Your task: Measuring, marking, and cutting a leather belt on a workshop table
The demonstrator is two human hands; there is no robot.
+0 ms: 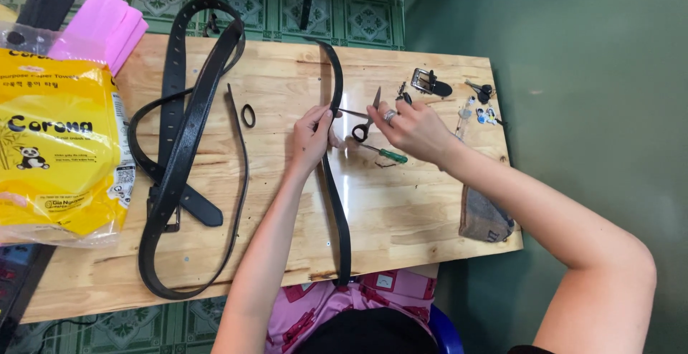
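Note:
My left hand [312,137] pinches a long black leather belt [335,203] that runs across the wooden table [401,211] from the far edge to my lap. My right hand [414,130], with a ring on one finger, holds black-handled scissors [364,121] whose blades are open at the belt's edge beside my left fingers. A green-handled screwdriver [387,155] lies just below the scissors.
Other black belts [179,153] and a thin strap lie looped at the left, with a small black loop [248,115]. A yellow plastic pack [61,146] and pink block [100,28] sit far left. A metal buckle [428,82], keys [481,92] and a brown pouch [484,218] lie at the right.

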